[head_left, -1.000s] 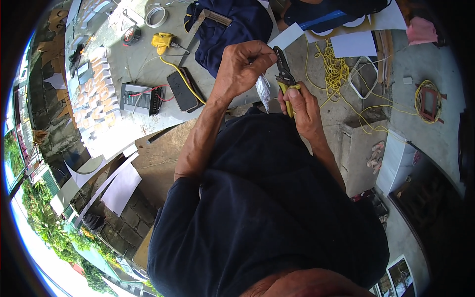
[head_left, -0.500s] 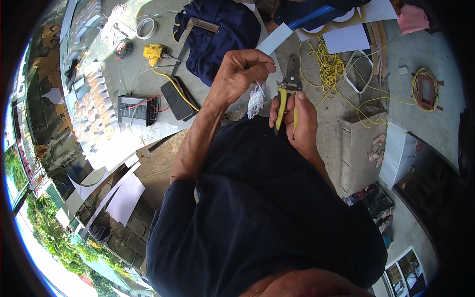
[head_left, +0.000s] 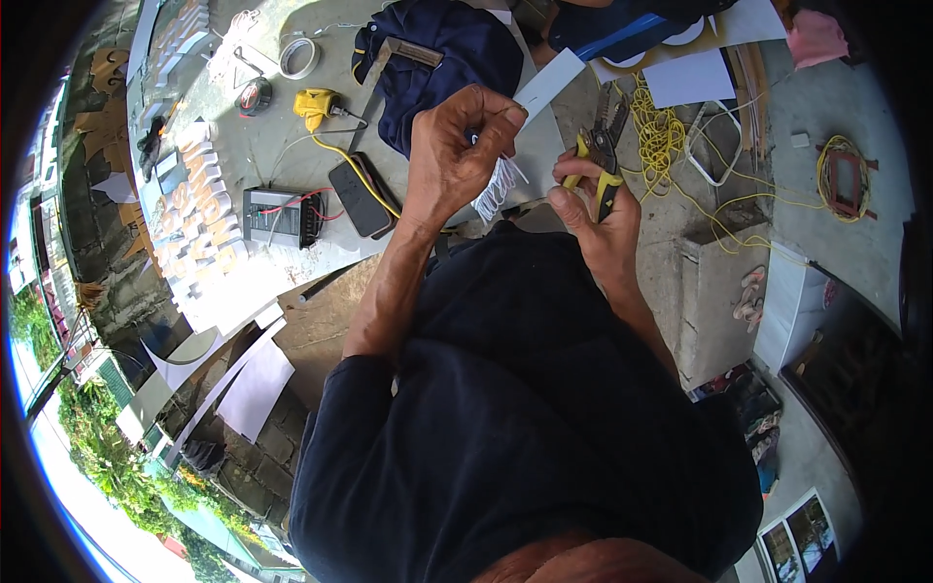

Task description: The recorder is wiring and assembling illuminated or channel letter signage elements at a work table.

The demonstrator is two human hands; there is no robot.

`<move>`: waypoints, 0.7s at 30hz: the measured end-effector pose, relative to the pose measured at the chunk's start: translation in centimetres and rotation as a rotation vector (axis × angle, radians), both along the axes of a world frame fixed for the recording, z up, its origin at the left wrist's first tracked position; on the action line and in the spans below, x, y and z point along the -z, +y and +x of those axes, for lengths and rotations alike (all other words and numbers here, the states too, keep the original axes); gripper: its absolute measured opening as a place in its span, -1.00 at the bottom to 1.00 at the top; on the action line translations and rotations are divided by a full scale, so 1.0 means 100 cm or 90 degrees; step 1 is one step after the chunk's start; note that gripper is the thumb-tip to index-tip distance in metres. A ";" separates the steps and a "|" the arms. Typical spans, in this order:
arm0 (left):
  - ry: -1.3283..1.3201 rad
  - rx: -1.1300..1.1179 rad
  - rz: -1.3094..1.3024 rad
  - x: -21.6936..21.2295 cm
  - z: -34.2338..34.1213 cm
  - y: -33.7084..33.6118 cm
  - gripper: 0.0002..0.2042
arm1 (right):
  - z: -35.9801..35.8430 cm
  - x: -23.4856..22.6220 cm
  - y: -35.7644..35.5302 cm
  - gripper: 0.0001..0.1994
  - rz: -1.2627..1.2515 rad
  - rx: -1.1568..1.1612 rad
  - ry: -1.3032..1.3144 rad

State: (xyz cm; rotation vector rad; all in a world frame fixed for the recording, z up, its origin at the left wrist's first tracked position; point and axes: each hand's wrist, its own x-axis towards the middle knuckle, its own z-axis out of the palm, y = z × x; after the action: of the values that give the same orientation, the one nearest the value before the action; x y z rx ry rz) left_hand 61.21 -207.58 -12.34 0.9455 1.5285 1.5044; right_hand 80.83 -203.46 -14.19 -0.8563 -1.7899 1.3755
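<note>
My left hand (head_left: 452, 151) is closed in a pinch over the near edge of the table. A bundle of thin white wires (head_left: 499, 192) hangs from beneath its fingers. Exactly what lies between the fingertips is too small to see. My right hand (head_left: 604, 225), a little to the right, is wrapped round a wire stripper (head_left: 606, 139) with yellow-and-black handles and dark jaws pointing away from me. The tool stands apart from the wires. A white strip (head_left: 551, 85) lies just beyond my left fingertips.
On the table lie a dark blue garment (head_left: 452, 49), a metal square (head_left: 413, 52), a phone (head_left: 360, 199), a black power supply (head_left: 282, 216), a yellow tool (head_left: 316, 103), a tape measure (head_left: 255, 96) and a tape roll (head_left: 299, 58). Tangled yellow cord (head_left: 656, 136) is at right.
The wire stripper has moved right, away from my left hand, and its handles have turned in my right hand. My left hand has rolled over slightly, keeping its pinch.
</note>
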 end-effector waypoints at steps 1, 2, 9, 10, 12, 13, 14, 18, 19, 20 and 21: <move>0.029 0.001 -0.027 0.000 0.002 0.000 -0.88 | -0.007 -0.002 0.001 -0.75 0.003 -0.001 0.010; 0.062 0.001 -0.038 0.001 0.005 0.000 -0.85 | -0.014 -0.004 0.002 -0.76 0.060 -0.002 -0.022; 0.068 -0.038 -0.013 0.014 0.016 0.007 -0.89 | -0.023 -0.013 0.004 -0.82 -0.010 0.011 -0.066; 0.067 -0.037 -0.002 0.017 0.016 0.007 -0.89 | -0.022 -0.012 0.005 -0.82 -0.006 0.011 -0.067; -0.006 0.002 -0.015 0.022 0.016 0.007 -0.86 | -0.018 -0.010 0.007 -0.84 -0.051 0.027 -0.064; -0.008 0.007 -0.022 0.025 0.015 0.008 -0.86 | -0.016 -0.008 0.011 -0.84 -0.052 0.031 -0.065; -0.057 0.052 -0.023 0.028 0.013 0.008 -0.83 | -0.015 -0.006 0.017 -0.85 0.035 0.046 -0.076; -0.140 0.218 -0.031 0.043 0.010 0.014 -0.73 | -0.003 -0.003 0.033 -0.88 0.163 0.083 -0.116; -0.142 0.227 -0.011 0.046 0.011 0.015 -0.73 | -0.002 -0.002 0.035 -0.88 0.181 0.083 -0.120; -0.137 0.244 -0.040 0.049 0.013 0.016 -0.74 | 0.000 -0.002 0.036 -0.88 0.182 0.088 -0.122; -0.126 0.262 -0.064 0.051 0.014 0.017 -0.74 | 0.001 -0.001 0.036 -0.87 0.159 0.082 -0.118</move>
State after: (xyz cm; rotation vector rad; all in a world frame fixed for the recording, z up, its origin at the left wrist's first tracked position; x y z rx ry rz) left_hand 62.63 -205.83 -17.47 0.9521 1.1705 1.1772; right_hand 80.95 -199.84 -14.05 -0.9691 -1.9597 0.9926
